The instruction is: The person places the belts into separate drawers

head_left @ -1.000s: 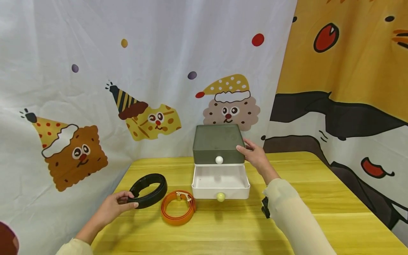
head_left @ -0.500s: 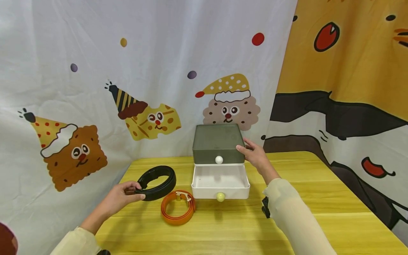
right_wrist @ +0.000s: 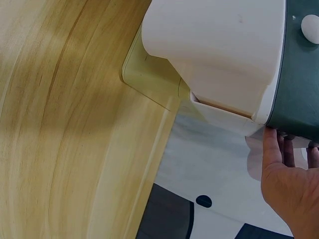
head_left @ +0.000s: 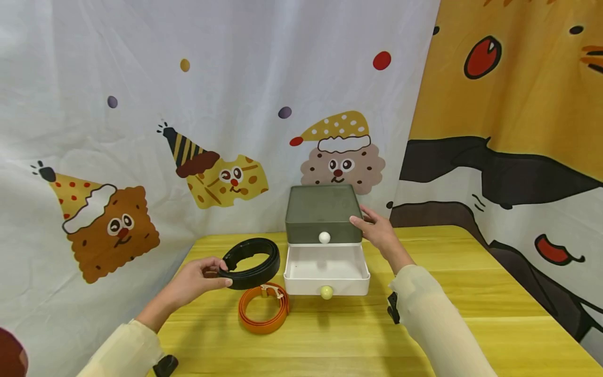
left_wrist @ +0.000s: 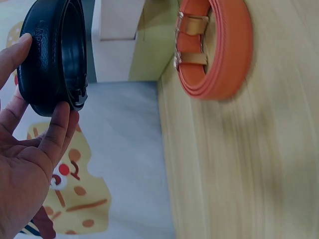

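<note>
A coiled black belt [head_left: 266, 274] is pinched between the thumb and fingers of my left hand [head_left: 193, 285], held in the air left of the drawer box. In the left wrist view the thumb presses one face of the black belt [left_wrist: 47, 64] and the fingertips its lower edge. Below it, a coiled orange belt [head_left: 264, 328] with a metal buckle lies on the table. My right hand [head_left: 380, 235] rests against the right side of the box's dark green upper part [head_left: 324, 207]. In the right wrist view its extended fingertips touch the green side [right_wrist: 299, 94].
The white lower drawer [head_left: 301, 286] is pulled out, with a yellow-green knob [head_left: 326, 292] on its front. A white knob [head_left: 324, 237] sits on the green upper drawer. A printed curtain [head_left: 235, 78] hangs behind the wooden table [head_left: 471, 303].
My left hand has carried the black belt rightward and slightly up, from left of the orange belt to above it, nearer the drawer. The right hand and the box have stayed put.
</note>
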`<state>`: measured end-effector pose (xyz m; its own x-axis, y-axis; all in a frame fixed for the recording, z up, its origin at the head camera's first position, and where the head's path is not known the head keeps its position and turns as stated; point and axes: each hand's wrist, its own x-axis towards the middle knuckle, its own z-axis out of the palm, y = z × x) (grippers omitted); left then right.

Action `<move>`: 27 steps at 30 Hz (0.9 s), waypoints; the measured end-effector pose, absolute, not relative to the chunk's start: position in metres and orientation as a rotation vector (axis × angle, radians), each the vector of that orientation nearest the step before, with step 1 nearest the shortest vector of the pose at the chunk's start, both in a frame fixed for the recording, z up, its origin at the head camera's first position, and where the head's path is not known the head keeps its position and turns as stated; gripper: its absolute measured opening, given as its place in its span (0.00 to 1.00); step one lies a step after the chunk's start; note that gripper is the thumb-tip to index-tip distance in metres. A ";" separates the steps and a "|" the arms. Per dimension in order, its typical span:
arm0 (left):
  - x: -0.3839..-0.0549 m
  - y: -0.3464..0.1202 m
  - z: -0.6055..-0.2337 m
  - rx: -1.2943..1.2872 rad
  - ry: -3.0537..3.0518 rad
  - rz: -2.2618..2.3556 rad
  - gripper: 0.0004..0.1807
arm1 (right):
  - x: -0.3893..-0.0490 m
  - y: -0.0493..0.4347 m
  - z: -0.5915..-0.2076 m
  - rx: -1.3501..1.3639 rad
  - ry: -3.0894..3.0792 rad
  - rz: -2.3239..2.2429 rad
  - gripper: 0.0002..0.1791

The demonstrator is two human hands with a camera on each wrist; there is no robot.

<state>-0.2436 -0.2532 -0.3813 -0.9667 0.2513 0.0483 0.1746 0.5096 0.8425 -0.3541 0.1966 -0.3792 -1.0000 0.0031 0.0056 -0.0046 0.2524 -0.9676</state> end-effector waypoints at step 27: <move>-0.267 -0.173 -0.377 0.677 2.475 1.477 0.15 | -0.353 0.195 -0.377 0.002 -2.470 1.957 0.45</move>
<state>-0.2672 -0.1732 -0.3769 -0.8800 0.4690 0.0758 0.2892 0.4023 0.8686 -0.3527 0.1954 -0.3769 -1.0000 -0.0072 -0.0068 0.0050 0.2285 -0.9735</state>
